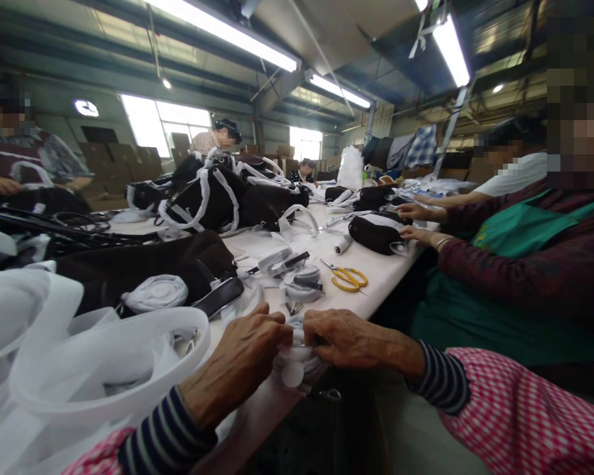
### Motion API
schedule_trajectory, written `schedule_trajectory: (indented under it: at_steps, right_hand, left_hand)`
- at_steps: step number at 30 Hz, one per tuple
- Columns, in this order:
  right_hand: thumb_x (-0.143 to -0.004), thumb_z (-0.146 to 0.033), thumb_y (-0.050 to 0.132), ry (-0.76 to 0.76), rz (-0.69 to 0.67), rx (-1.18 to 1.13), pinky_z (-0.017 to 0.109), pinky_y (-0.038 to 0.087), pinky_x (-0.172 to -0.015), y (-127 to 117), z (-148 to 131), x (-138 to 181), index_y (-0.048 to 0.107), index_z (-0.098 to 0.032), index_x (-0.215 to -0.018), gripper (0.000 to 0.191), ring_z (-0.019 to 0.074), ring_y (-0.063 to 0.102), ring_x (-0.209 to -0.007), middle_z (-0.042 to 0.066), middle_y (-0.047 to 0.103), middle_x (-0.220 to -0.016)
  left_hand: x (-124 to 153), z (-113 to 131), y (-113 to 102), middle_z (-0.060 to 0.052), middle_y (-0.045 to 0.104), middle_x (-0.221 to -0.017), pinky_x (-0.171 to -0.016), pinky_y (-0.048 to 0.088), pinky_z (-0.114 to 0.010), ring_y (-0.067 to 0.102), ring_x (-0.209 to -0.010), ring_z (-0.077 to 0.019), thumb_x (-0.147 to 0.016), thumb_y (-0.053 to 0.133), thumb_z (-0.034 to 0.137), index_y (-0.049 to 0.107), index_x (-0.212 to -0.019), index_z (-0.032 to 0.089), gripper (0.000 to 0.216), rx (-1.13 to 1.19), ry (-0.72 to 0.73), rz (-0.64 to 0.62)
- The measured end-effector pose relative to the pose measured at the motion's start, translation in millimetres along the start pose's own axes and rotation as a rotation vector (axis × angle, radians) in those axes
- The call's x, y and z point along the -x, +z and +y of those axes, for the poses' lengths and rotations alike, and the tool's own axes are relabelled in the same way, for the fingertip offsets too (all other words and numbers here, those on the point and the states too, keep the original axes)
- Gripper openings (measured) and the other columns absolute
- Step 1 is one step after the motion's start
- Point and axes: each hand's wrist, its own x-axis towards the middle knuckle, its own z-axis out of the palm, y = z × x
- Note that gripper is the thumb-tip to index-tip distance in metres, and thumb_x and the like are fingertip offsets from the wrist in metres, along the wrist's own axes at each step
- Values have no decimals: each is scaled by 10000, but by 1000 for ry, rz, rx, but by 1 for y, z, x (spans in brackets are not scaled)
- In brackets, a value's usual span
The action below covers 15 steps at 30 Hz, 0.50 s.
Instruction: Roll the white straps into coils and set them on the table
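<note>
At the near table edge, my left hand (245, 353) and my right hand (349, 338) face each other with curled fingers. Between them is a small coiled bundle wrapped in white material (297, 356), and both hands pinch its upper part. A metal clip (330, 394) hangs from below the bundle, over the edge. Just beyond my fingers lie more white-wrapped strap coils with dark ends (301, 280). To their right rest yellow-handled scissors (349, 277), blades pointing away to the left. My fingertips partly hide the top of the bundle.
At left, a loop of wide white strip (113, 402) stands before a dark bag (153, 264) with a white rolled piece on it. Several black bags (218, 198) are piled farther back. On the right, a co-worker in a green apron (505, 231) touches a dark pouch (376, 232).
</note>
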Motion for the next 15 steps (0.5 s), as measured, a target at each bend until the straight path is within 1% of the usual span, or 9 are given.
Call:
schedule_trajectory:
  at_steps: [2,4,6,8,10,13,15]
  right_hand:
    - [-850,-146,632,56,-23,20,283,426,-776,-1,-3,-3,676,-178,-1045,202,205,624,-901,54,685,-987]
    - [-874,-160,599,106,-41,56,303,434,-790,-1,-7,-3,687,-188,-1099,243,227,647,-925,72,718,-1014]
    - [-890,-158,567,134,-54,111,316,440,-789,-1,-14,-1,687,-194,-1147,285,242,664,-934,88,737,-1035]
    - [-908,-157,536,144,-66,185,318,444,-754,-2,-22,0,683,-178,-1163,296,249,676,-910,109,746,-1027]
    - [-917,-166,524,141,-102,263,310,438,-696,-5,-29,-1,691,-151,-1122,265,249,682,-856,128,749,-1000]
    - [-892,-181,561,133,-183,350,291,407,-602,-11,-37,-11,710,-136,-1037,213,249,685,-785,134,753,-945]
    - [-870,-208,598,100,-215,390,284,388,-565,-13,-39,-21,721,-136,-1009,199,257,688,-770,136,756,-930]
  left_hand:
    - [-4,3,2,-34,653,-851,-705,338,-348,500,-883,-227,-968,537,88,681,-804,205,248,-18,63,31]
    - [-5,2,10,-34,641,-846,-704,324,-355,480,-865,-219,-1006,514,137,665,-806,199,258,17,128,110]
    - [-3,-2,19,-34,639,-858,-712,320,-360,468,-852,-215,-1026,498,172,660,-820,201,264,57,161,154]
    - [0,-6,25,-34,646,-858,-712,318,-361,467,-843,-214,-1032,480,170,654,-809,205,284,71,175,145]
    - [0,-8,28,-34,657,-854,-713,319,-364,472,-835,-212,-1028,471,150,644,-778,202,309,68,194,114]
    - [-3,-9,31,-37,678,-883,-752,335,-377,483,-805,-200,-1016,447,101,657,-790,195,322,84,231,97]
    - [-3,-10,33,-41,685,-910,-760,346,-380,488,-797,-196,-1015,446,106,670,-815,197,313,115,253,95]
